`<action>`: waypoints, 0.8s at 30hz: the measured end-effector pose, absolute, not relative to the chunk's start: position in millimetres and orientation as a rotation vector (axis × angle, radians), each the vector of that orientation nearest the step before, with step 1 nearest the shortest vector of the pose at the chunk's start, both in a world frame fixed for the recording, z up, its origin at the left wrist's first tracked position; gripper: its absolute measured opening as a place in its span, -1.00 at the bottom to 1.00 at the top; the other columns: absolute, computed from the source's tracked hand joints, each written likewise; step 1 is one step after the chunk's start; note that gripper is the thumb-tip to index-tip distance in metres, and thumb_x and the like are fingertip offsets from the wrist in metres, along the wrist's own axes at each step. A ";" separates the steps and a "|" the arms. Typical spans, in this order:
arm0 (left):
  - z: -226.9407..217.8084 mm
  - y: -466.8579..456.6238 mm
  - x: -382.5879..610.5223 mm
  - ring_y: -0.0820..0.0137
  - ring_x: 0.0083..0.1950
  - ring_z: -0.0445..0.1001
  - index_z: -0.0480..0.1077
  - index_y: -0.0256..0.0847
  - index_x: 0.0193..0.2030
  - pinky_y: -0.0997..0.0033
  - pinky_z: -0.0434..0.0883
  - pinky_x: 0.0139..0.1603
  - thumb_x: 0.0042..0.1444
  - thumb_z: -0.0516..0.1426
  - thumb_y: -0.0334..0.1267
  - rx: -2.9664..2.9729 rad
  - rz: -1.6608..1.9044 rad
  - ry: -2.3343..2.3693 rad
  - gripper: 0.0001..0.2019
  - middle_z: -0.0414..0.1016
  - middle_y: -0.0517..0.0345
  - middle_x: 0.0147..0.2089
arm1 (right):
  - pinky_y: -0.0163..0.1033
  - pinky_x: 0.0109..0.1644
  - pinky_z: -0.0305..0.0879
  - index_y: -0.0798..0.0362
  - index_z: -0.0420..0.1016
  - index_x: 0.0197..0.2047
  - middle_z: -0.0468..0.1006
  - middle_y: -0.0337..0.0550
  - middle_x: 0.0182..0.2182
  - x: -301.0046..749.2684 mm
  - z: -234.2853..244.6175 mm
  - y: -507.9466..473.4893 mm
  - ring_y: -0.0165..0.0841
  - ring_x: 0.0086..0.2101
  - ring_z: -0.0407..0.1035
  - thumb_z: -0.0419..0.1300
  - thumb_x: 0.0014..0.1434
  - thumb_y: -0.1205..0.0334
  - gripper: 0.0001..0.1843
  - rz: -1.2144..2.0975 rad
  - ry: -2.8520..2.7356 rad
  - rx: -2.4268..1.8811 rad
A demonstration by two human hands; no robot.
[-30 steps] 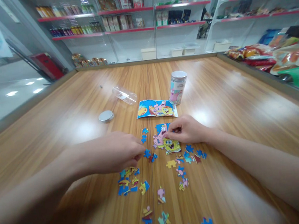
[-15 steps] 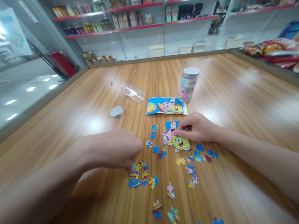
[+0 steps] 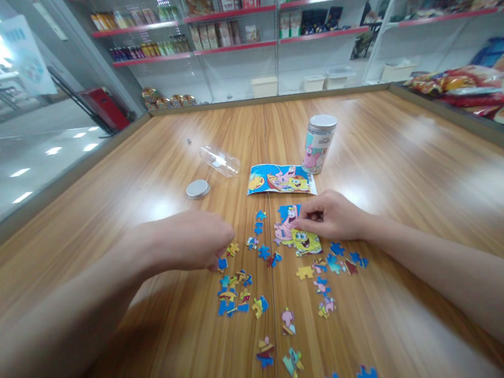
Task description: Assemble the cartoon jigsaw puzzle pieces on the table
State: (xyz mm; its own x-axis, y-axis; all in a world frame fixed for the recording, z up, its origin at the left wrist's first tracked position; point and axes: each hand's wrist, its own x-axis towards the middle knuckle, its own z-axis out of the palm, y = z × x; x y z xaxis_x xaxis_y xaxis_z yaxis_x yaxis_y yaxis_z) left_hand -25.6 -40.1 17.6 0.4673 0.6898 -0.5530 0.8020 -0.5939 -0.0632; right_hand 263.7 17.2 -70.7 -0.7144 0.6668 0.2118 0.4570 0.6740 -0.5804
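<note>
My left hand (image 3: 190, 241) is curled with its fingertips pinching loose puzzle pieces (image 3: 227, 255) at the top of a scattered pile (image 3: 238, 294). My right hand (image 3: 331, 216) rests with closed fingers on the partly joined puzzle (image 3: 295, 232), pressing its upper right edge. More loose pieces (image 3: 330, 264) lie below that hand and down toward the table's near edge. A printed picture sheet (image 3: 280, 179) lies just beyond the joined puzzle.
A lidded printed tube (image 3: 319, 144) stands right of the sheet. A clear empty tube (image 3: 219, 160) lies on its side, with a round metal lid (image 3: 197, 188) near it. Snack bags (image 3: 469, 88) sit along the right table edge. Stocked shelves (image 3: 228, 34) line the back.
My left hand drew back from the middle pieces to the pile, then lifted slightly up with a piece at its fingertips. My right hand stayed on the joined puzzle.
</note>
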 end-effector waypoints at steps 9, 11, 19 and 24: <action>21.8 -28.6 -30.4 0.31 -0.24 0.53 0.52 -0.19 -0.17 0.43 0.24 -0.35 0.08 0.32 -0.27 2.605 -0.497 1.365 -0.83 0.56 0.10 -0.29 | -0.33 -0.47 -0.10 0.12 0.42 -0.52 0.22 -0.36 -0.66 262.5 -73.5 20.5 -0.55 -0.60 0.06 0.21 0.23 0.10 -0.65 0.756 -2.488 -0.893; 13.9 -25.5 -29.3 0.31 -0.24 0.53 0.51 -0.17 -0.15 0.43 0.25 -0.34 0.05 0.32 -0.30 2.590 -0.434 1.296 -0.79 0.56 0.13 -0.28 | -0.33 -0.48 -0.10 0.12 0.43 -0.52 0.23 -0.36 -0.66 262.4 -73.2 20.1 -0.55 -0.60 0.07 0.22 0.22 0.11 -0.66 0.763 -2.478 -0.896; -2.2 -19.5 -30.2 0.36 -0.31 0.48 0.49 -0.16 -0.31 0.44 0.19 -0.38 0.02 0.28 -0.41 2.472 -0.427 1.181 -0.89 0.51 0.19 -0.35 | -0.33 -0.48 -0.10 0.11 0.45 -0.52 0.22 -0.36 -0.66 261.4 -74.3 20.1 -0.55 -0.59 0.07 0.22 0.23 0.11 -0.66 0.762 -2.474 -0.886; -0.1 -15.6 -25.4 0.39 -0.33 0.45 0.45 -0.17 -0.32 0.43 0.20 -0.36 0.21 0.18 -0.30 2.555 -0.317 1.176 -0.92 0.50 0.17 -0.34 | -0.34 -0.49 -0.11 0.11 0.37 -0.55 0.19 -0.37 -0.66 260.5 -73.0 20.5 -0.56 -0.60 0.04 0.22 0.22 0.13 -0.65 0.754 -2.467 -0.870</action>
State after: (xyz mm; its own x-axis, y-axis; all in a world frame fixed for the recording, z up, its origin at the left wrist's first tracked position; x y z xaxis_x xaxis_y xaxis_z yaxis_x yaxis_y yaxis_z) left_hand -25.4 -15.6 -0.1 0.6387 0.6978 -0.3244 0.7663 -0.6152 0.1853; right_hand 260.5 20.5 -73.0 -0.7180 0.6668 0.1994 0.4415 0.6579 -0.6101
